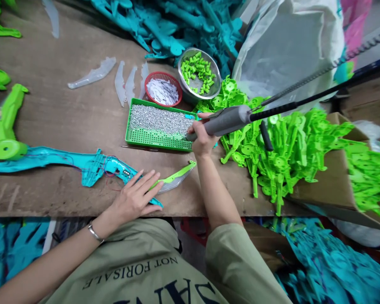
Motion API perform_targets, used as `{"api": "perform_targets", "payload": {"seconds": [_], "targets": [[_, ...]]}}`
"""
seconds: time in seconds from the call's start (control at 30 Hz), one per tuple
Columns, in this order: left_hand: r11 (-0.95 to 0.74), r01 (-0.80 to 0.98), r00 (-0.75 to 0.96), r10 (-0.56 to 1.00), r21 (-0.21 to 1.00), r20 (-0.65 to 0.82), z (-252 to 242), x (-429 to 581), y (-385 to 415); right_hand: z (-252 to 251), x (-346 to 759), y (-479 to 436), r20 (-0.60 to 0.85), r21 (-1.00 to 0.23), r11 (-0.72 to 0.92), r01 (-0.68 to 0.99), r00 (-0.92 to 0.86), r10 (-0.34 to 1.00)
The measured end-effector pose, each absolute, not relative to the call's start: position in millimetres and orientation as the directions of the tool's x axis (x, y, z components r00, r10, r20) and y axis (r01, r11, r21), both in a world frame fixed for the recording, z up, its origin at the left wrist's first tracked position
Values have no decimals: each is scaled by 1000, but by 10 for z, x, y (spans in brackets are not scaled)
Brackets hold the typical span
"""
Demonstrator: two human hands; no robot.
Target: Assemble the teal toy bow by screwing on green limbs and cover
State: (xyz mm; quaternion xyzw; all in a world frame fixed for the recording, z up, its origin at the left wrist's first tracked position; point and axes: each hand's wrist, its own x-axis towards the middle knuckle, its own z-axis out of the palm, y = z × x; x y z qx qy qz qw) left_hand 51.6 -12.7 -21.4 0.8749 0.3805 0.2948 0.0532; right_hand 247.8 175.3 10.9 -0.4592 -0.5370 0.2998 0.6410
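Observation:
My left hand (137, 196) lies flat, fingers stretched out, over the right end of a long blue plastic toy part (58, 156). Thin wires and a small metal piece show in its hollow. By those fingertips rests a green plastic piece (180, 172) with a clear blade along it. My right hand (202, 137) is wrapped round a grey electric screwdriver (229, 120), whose tip end points left over the right end of a green tray (160, 138). Many small silver screws (158, 117) fill the tray's far side. The tip itself is hard to make out.
Behind the tray stand a red basket (149, 76) of white slips and a metal bowl (217, 90) of green pieces. Green parts (278, 156) pile up on the right, blue parts (190, 25) at the back. A coiled cord (310, 76) runs from the screwdriver to the upper right.

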Motion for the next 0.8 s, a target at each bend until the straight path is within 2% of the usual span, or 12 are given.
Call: {"api": "perform_targets", "payload": {"seconds": [0.3, 0.53, 0.7, 0.8], "targets": [[-710, 633, 550, 693, 308, 466, -188, 501, -123, 523, 2785, 1114, 464, -885, 446, 134, 330, 822], [-708, 630, 547, 697, 320, 464, -209, 496, -131, 294, 2934, 930, 334, -942, 318, 109, 416, 846], [-703, 628, 543, 703, 333, 460, -208, 496, -131, 204, 2943, 963, 320, -945, 320, 76, 432, 843], [-693, 623, 532, 715, 362, 453, -208, 495, -135, 193, 2965, 977, 335, -938, 341, 54, 383, 861]]}}
